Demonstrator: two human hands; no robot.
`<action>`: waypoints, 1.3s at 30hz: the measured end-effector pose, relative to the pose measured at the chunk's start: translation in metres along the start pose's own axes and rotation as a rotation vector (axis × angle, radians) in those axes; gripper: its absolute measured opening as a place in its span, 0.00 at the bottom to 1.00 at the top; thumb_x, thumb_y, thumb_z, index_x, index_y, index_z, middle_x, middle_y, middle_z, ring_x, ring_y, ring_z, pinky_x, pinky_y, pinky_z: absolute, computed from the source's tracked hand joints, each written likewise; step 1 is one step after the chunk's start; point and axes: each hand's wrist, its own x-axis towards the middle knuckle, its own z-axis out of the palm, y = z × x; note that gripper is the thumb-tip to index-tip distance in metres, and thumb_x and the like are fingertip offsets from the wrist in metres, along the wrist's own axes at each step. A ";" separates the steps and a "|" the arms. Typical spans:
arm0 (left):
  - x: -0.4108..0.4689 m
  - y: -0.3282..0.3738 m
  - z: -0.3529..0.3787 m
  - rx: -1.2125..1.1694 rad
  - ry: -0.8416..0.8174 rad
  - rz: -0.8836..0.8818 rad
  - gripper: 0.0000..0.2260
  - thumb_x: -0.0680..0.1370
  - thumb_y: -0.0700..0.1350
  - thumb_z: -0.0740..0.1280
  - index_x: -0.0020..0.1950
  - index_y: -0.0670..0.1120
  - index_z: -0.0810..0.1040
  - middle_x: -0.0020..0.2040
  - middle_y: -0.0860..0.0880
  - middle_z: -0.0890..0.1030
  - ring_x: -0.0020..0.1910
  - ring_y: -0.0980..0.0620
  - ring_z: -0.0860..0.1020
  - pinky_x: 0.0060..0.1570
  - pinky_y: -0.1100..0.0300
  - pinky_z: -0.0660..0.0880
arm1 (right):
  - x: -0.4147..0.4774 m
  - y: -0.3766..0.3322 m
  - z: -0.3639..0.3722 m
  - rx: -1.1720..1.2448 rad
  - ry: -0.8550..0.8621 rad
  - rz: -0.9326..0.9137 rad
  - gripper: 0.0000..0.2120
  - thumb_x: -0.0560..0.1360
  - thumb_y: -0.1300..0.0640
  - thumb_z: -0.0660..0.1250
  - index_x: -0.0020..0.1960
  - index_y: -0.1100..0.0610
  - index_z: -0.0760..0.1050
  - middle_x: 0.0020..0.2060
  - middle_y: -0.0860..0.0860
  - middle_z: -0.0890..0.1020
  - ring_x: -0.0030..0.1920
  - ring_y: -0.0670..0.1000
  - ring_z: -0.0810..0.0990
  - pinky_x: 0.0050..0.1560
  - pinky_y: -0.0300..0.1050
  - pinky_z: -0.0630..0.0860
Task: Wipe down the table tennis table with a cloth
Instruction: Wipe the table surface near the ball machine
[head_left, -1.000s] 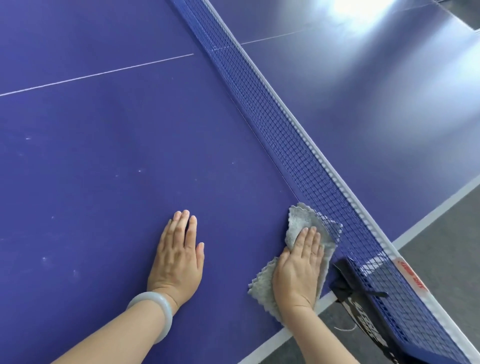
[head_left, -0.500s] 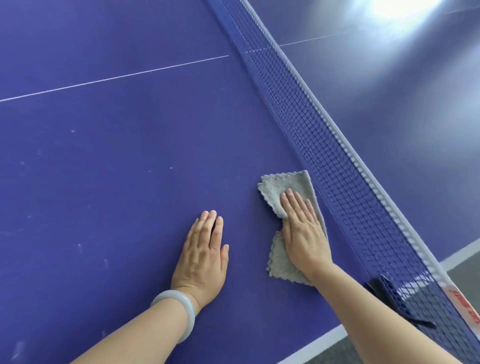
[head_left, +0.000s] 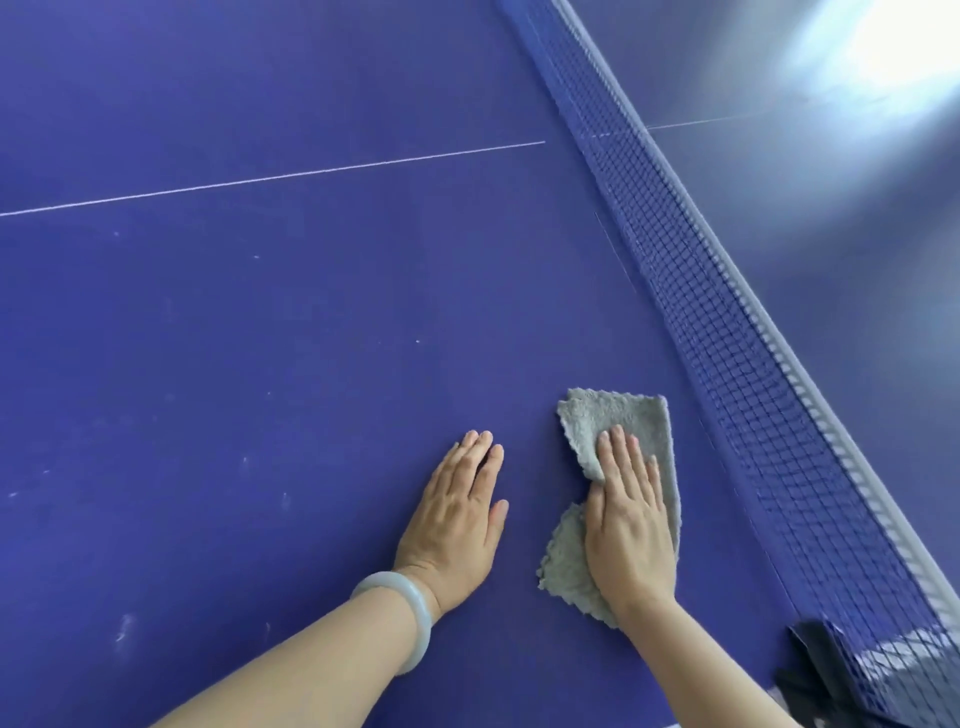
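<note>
Cloth (head_left: 618, 418), grey, fluffy and scallop-edged, lies rumpled on the smooth purple tabletop (head_left: 260, 364) just beside the mesh net (head_left: 722, 332). Right hand (head_left: 631, 519) presses it with straight fingers (head_left: 621, 457); left hand (head_left: 457, 514), farther from the net, rests flat, holding nothing.

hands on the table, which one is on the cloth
The right hand, lying flat on the grey fuzzy cloth near the blue net. The left hand, with a pale bangle on its wrist, rests on the bare blue tabletop instead.
</note>
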 end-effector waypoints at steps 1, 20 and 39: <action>0.001 -0.001 -0.004 -0.075 0.011 0.007 0.24 0.84 0.49 0.53 0.80 0.45 0.55 0.80 0.50 0.51 0.79 0.53 0.46 0.78 0.55 0.47 | 0.000 0.000 0.000 0.008 0.009 0.043 0.25 0.84 0.55 0.48 0.81 0.54 0.50 0.80 0.45 0.47 0.78 0.40 0.38 0.78 0.42 0.37; 0.052 -0.060 -0.021 0.132 0.279 -0.540 0.25 0.80 0.52 0.60 0.72 0.37 0.69 0.72 0.36 0.68 0.73 0.36 0.64 0.74 0.41 0.59 | 0.217 -0.049 -0.006 0.094 -0.010 -0.212 0.23 0.83 0.55 0.52 0.78 0.50 0.63 0.78 0.44 0.60 0.79 0.43 0.51 0.79 0.43 0.41; 0.055 -0.058 -0.022 0.153 0.311 -0.565 0.28 0.80 0.55 0.50 0.71 0.39 0.72 0.71 0.37 0.70 0.72 0.37 0.68 0.71 0.40 0.65 | 0.231 -0.077 0.004 -0.062 -0.039 -0.201 0.29 0.82 0.55 0.48 0.82 0.54 0.44 0.81 0.49 0.45 0.80 0.47 0.40 0.79 0.48 0.37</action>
